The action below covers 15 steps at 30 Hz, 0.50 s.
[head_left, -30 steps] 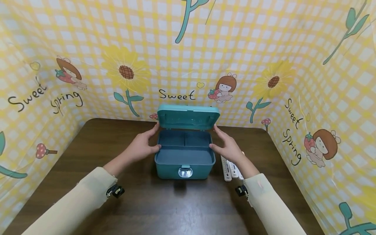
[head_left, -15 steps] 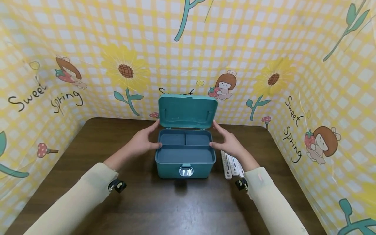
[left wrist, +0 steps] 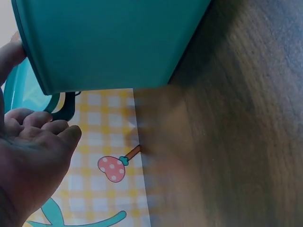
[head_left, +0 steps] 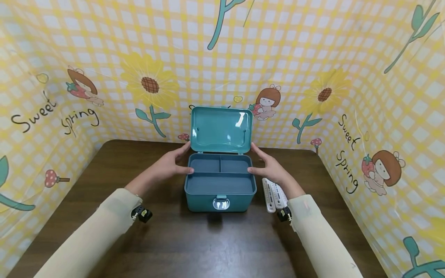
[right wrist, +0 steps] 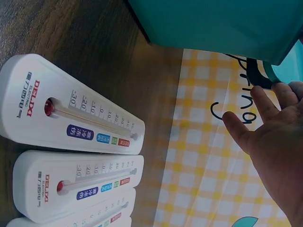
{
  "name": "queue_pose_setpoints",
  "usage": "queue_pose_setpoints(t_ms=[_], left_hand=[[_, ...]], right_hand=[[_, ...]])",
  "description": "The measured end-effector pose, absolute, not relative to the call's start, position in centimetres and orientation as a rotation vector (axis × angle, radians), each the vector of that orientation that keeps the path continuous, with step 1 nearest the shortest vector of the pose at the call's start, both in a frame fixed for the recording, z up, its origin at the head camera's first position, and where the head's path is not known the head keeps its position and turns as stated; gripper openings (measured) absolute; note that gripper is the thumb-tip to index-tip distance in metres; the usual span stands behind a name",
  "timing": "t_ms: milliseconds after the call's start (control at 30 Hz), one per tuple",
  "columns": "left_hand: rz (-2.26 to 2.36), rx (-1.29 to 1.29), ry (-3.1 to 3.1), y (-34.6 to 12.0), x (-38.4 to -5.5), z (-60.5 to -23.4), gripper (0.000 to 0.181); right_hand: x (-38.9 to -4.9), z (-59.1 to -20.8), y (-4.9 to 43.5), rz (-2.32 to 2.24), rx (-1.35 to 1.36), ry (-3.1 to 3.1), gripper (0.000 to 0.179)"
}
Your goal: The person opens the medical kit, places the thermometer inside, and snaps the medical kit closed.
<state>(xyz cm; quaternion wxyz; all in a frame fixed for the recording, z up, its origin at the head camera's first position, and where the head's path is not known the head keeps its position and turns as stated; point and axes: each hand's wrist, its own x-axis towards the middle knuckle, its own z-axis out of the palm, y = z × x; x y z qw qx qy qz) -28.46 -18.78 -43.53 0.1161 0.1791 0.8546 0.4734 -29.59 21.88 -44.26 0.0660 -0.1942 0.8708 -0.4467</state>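
Observation:
A teal storage box [head_left: 199, 202] stands on the table with its lid [head_left: 222, 129] raised and leaning back. Inside its top lies a blue-grey tray [head_left: 220, 183] with one long front compartment and two smaller rear ones. My left hand [head_left: 168, 166] is at the box's left side, thumb on the rim, fingers reaching back beside the lid. On the opposite side, my right hand [head_left: 271, 170] mirrors it, thumb at the rim and fingers extended. A dark handle [left wrist: 67, 108] shows behind the box in the left wrist view, close to the left fingertips.
Several white thermometers [right wrist: 85, 113] lie side by side right of the box, partly under my right forearm in the head view. A clear latch [head_left: 221, 203] hangs at the box front. Checked cloth [head_left: 215, 69] walls in the brown table [head_left: 215, 247] behind and at both sides.
The lid has swung backward from tilting over the box to standing up and leaning back, its inside now fully showing. Both hands stay almost in place beside the box.

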Motion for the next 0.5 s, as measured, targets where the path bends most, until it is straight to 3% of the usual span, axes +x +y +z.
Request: queue_pose_setpoints(t_ms=[500], left_hand=[[1.43, 0.561, 2.439, -19.5, -29.1, -45.2, 0.099]], right_hand=[[-30.1, -45.3, 21.9, -1.489, -0.647, 2.461, 0.085]])
